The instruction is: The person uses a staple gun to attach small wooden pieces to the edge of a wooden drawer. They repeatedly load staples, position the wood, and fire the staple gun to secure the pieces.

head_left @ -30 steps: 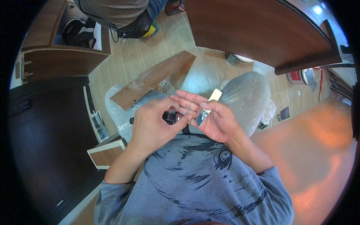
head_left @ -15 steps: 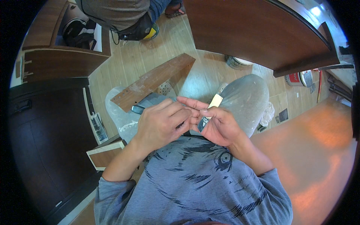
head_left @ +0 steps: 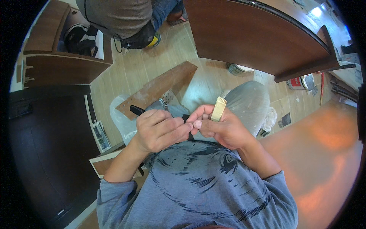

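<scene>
I see the right hand (head_left: 225,129) with its fingers curled around a pale stick (head_left: 219,110), which rises out of the grip beyond the thumb, its long axis running away from the torso and leaning slightly right. It is straight, blunt-ended and cream-yellow, with flat faces (wood, by the look of it). The left hand (head_left: 160,130) is closed around a black tool (head_left: 137,110); its smooth, rounded end pokes out past the knuckles, pointing forward and left, and the rest I lose behind the fingers. The fingertips of both come together, and I cannot tell what they pinch between them. Just beyond the left fingers, a brown board (head_left: 160,88), flat and scuffed whitish, slants away to the right. Farther ahead of the right fingers I have a smooth dark-brown panel (head_left: 251,40).
</scene>
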A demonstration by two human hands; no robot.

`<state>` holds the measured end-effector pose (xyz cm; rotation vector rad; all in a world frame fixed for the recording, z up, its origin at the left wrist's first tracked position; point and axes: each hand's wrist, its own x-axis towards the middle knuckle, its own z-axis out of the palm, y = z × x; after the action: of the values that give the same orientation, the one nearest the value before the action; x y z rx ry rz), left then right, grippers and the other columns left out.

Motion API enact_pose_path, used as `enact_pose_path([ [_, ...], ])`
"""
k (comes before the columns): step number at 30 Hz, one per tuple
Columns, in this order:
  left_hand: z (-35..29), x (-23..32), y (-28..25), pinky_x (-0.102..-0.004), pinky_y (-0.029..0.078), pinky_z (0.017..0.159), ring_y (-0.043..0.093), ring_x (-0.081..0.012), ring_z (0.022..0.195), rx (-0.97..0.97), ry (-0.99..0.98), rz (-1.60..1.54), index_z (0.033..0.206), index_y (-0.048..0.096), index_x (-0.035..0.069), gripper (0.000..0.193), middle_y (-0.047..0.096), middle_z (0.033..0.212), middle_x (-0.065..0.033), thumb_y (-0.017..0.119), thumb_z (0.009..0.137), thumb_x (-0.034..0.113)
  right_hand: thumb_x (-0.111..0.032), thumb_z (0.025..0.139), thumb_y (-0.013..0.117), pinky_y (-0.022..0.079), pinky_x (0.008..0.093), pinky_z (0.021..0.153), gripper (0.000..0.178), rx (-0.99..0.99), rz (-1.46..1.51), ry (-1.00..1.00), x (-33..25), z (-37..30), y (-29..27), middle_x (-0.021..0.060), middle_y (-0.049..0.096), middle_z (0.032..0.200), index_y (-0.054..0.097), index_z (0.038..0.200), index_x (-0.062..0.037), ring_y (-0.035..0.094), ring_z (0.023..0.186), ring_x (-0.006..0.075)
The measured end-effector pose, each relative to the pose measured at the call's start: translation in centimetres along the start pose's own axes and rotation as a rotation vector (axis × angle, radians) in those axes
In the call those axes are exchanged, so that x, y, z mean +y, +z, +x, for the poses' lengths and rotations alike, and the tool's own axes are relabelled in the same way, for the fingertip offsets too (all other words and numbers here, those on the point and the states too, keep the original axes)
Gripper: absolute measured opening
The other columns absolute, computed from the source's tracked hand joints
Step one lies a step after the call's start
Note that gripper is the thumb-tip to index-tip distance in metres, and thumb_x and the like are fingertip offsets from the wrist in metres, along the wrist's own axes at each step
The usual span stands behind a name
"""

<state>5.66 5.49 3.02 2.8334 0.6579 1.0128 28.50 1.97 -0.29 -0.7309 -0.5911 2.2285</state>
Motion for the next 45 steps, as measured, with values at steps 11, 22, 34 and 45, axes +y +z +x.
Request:
enact_pose_path([
  [11,1.5,-0.8,0.4,-0.0275,0.046,0.057,0.058,-0.0152,0.062,0.084,-0.380,-0.282,0.086,0.075,0.011,0.020,0.073,0.081,-0.0024,0.088,0.071,0.006,-0.012,0.098,0.070,0.046,0.0219,0.070,0.011,0.135,-0.194,-0.039,-2.7,0.2,0.5,0.0041,0.075,0.094,0.068,0.104,-0.0036,0.063,0.082,0.0067],
  [22,9.7,-10.6,-2.1,-0.0215,0.042,0.058,0.055,-0.0034,0.063,0.217,-1.035,-0.891,0.085,0.066,0.008,0.023,0.062,0.070,0.0036,0.080,0.093,0.025,-0.019,0.088,0.074,0.049,0.0262,0.073,0.019,0.473,-1.298,-0.804,-24.3,4.8,-0.9,0.0011,0.069,0.081,0.071,0.088,-0.0006,0.061,0.077,0.0081],
  [34,17.4,-24.6,4.8,-0.0202,0.032,0.042,0.046,-0.0021,0.053,-0.024,-1.087,-1.033,0.130,0.070,0.010,0.046,0.066,0.084,0.0052,0.073,0.094,0.039,-0.024,0.081,0.075,0.055,0.0401,0.077,0.026,0.510,-1.805,-0.518,-31.2,18.8,-3.4,0.0166,0.074,0.080,0.078,0.093,-0.0009,0.070,0.075,0.0264],
  [45,17.8,-27.3,6.6,-0.0189,0.030,0.041,0.045,0.0009,0.057,-0.114,-0.922,-1.282,0.148,0.056,0.010,0.061,0.059,0.080,0.0105,0.072,0.092,0.028,-0.021,0.082,0.080,0.051,0.0289,0.072,0.020,0.429,-1.685,-0.437,-32.0,19.0,-3.0,0.0040,0.073,0.079,0.079,0.089,-0.0026,0.065,0.073,0.0121],
])
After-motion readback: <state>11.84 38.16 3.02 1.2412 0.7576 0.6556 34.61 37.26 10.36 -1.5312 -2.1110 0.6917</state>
